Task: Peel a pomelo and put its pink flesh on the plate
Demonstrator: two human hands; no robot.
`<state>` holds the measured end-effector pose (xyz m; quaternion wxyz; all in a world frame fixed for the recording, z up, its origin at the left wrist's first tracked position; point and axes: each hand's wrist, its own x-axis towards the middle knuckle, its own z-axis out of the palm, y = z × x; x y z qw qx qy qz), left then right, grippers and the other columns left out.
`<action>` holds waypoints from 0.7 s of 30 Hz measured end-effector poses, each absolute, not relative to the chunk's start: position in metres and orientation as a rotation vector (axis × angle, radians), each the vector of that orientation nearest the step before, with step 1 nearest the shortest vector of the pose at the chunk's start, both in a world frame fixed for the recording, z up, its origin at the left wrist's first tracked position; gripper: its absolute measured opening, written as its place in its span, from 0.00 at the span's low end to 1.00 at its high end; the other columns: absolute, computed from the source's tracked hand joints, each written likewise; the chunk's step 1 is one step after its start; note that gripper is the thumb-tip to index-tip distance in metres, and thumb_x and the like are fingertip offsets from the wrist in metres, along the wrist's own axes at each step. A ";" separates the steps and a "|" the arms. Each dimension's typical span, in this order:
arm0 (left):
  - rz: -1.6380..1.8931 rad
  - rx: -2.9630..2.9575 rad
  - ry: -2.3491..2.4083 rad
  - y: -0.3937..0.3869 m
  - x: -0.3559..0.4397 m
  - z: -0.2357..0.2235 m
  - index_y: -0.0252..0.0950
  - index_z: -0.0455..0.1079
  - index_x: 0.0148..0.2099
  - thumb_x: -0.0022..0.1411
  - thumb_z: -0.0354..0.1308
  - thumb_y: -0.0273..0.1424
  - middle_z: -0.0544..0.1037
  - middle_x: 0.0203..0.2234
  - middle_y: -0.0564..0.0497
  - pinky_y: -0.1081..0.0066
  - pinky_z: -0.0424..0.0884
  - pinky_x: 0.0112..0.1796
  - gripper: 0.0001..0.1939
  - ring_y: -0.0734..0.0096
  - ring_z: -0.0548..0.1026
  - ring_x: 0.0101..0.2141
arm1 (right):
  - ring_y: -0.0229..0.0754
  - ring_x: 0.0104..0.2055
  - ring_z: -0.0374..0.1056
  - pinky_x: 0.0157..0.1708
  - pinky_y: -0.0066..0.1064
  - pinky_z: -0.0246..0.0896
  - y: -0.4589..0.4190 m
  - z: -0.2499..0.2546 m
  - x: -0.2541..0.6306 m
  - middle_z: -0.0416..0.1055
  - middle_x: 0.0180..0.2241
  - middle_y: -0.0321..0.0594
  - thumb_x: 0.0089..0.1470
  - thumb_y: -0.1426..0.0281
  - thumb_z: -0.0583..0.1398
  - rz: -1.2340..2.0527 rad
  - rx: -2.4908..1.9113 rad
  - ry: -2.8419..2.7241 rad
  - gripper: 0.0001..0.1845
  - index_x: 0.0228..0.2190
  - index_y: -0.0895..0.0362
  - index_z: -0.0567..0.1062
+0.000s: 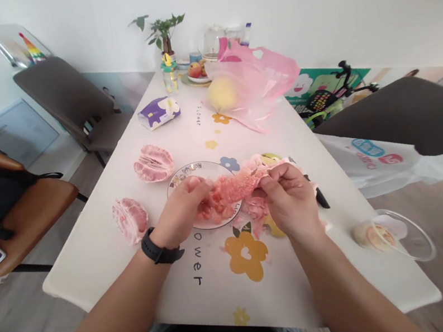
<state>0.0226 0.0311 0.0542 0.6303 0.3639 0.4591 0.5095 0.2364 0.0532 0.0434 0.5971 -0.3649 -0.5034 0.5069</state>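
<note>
A peeled pomelo segment with bare pink pulp stretches between my two hands, above the right part of a round plate. My left hand is closed at the segment's left end, its fingertips partly hidden. My right hand pinches the other end, where pale skin shows. Loose pomelo pulp lies on the plate below. Beside the plate, under and around my right hand, is a heap of pink membrane and peel. Two unpeeled pomelo chunks, one farther back and one nearer, rest left of the plate.
A purple tissue pack and a pink plastic bag with a yellow pomelo stand farther back. A dark handle pokes out right of the peel. A clear round container sits at the right edge, near a white bag.
</note>
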 end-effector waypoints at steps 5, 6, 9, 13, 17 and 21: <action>1.422 0.991 1.333 0.034 0.016 0.049 0.38 0.70 0.37 0.65 0.63 0.40 0.75 0.27 0.53 0.72 0.68 0.30 0.12 0.74 0.71 0.26 | 0.38 0.28 0.71 0.29 0.32 0.72 0.045 0.039 0.224 0.71 0.27 0.31 0.64 0.67 0.62 1.071 -0.959 -1.505 0.13 0.30 0.51 0.63; 1.458 0.958 1.332 0.035 0.015 0.049 0.38 0.69 0.37 0.65 0.62 0.40 0.75 0.28 0.53 0.72 0.68 0.30 0.11 0.74 0.71 0.26 | 0.40 0.31 0.73 0.30 0.33 0.72 0.042 0.038 0.224 0.73 0.30 0.34 0.64 0.68 0.60 0.994 -0.983 -1.655 0.12 0.30 0.51 0.62; 1.462 0.882 1.266 0.036 0.015 0.051 0.38 0.68 0.35 0.65 0.62 0.38 0.77 0.30 0.52 0.73 0.68 0.30 0.10 0.75 0.71 0.27 | 0.45 0.40 0.78 0.35 0.37 0.73 0.034 0.039 0.227 0.80 0.42 0.42 0.65 0.72 0.57 0.701 -0.957 -2.191 0.11 0.30 0.51 0.63; 1.422 0.881 1.226 0.033 0.018 0.053 0.37 0.67 0.34 0.65 0.61 0.36 0.77 0.32 0.51 0.73 0.68 0.30 0.10 0.76 0.70 0.27 | 0.52 0.56 0.75 0.48 0.45 0.75 0.031 0.040 0.238 0.78 0.53 0.48 0.66 0.76 0.55 0.439 -0.789 -2.539 0.09 0.34 0.52 0.68; 1.334 0.823 1.169 0.031 0.020 0.056 0.36 0.70 0.37 0.65 0.59 0.35 0.76 0.34 0.50 0.72 0.67 0.29 0.07 0.76 0.71 0.27 | 0.54 0.59 0.73 0.54 0.49 0.74 0.030 0.037 0.249 0.78 0.52 0.50 0.64 0.77 0.57 0.272 -0.733 -2.614 0.07 0.38 0.54 0.74; 1.226 0.660 1.006 0.031 0.022 0.058 0.33 0.73 0.45 0.61 0.56 0.27 0.76 0.36 0.48 0.71 0.70 0.31 0.10 0.74 0.73 0.28 | 0.54 0.57 0.73 0.53 0.51 0.74 0.026 0.036 0.259 0.77 0.52 0.51 0.62 0.78 0.58 0.251 -0.813 -2.606 0.10 0.41 0.54 0.75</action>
